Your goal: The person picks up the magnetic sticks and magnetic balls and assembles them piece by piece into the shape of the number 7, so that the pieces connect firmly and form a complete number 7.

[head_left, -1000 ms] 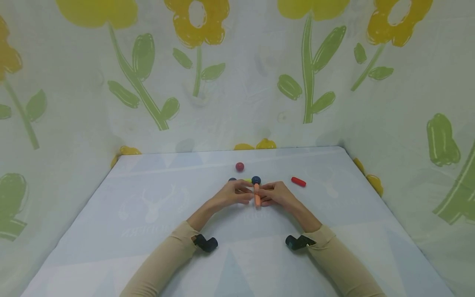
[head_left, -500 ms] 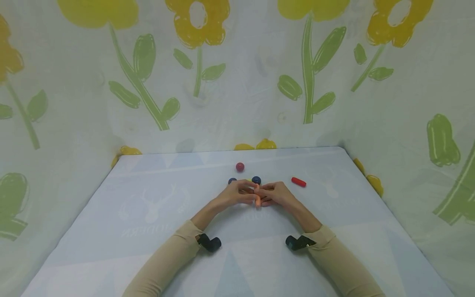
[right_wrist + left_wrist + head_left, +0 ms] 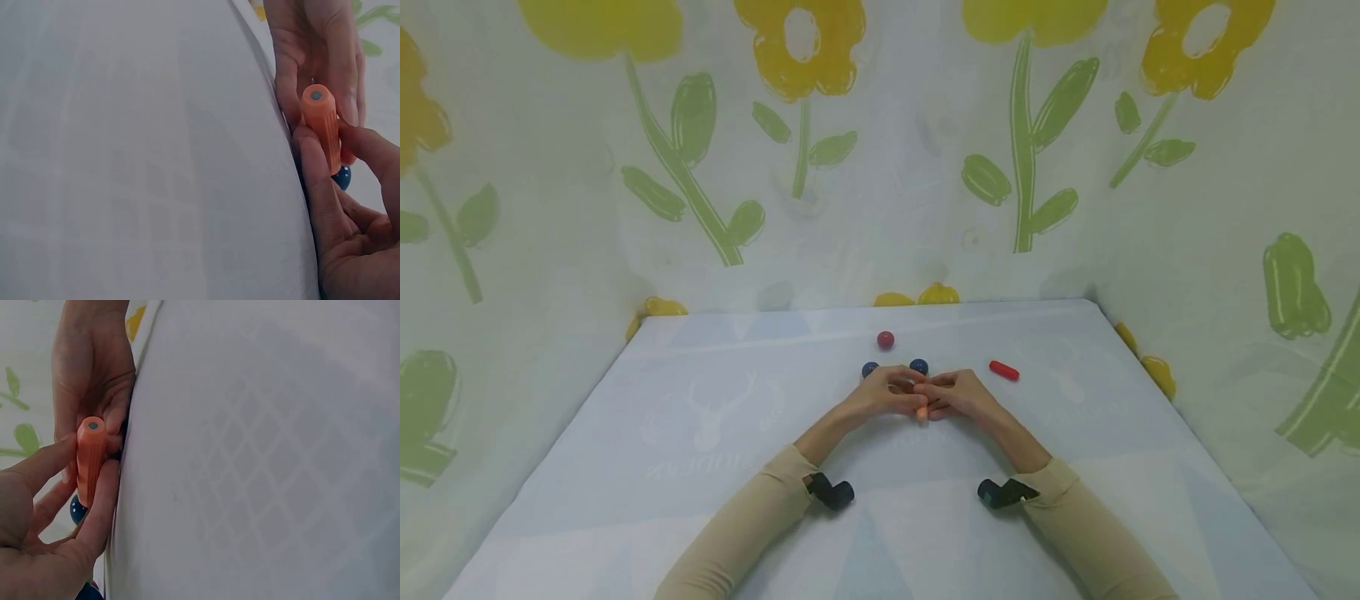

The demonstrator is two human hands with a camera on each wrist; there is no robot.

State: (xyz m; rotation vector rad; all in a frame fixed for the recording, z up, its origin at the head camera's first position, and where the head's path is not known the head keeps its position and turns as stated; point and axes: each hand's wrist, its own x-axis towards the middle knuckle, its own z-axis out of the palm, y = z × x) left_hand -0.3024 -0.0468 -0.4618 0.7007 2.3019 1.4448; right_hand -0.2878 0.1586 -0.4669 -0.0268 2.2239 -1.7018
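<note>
Orange and ribbed, the short rod [image 3: 92,459] that I am pinching barely shows from above: the head view gives only a blunt stub poking out below my fingers. Both wrist views bare its end face, where a small grey disc [image 3: 316,95] sits in the middle of a bevelled rim, with grooves running lengthwise down the side. A glossy blue ball peeks out behind the rod's far end there; whether the two touch, I cannot tell.

The head view alone sets out the rest of the tabletop [image 3: 857,458], covered in pale printed cloth. I hold the rod a little right of its middle, toward the far edge. One dark blue ball [image 3: 870,368] lies just beyond my left grip [image 3: 887,392], another dark blue ball [image 3: 919,366] just past the place where my hands meet. A smooth red ball [image 3: 886,340] is nearest the far edge, and a red rod [image 3: 1004,370] lies slantwise toward the right edge, apart from my right grip [image 3: 957,392].

Both grips are clamped on the orange piece, thumb and fingers pressed to opposite sides, spread no wider than its thickness. My fingertips crowd together around it, the two hands coming in from opposite sides.
</note>
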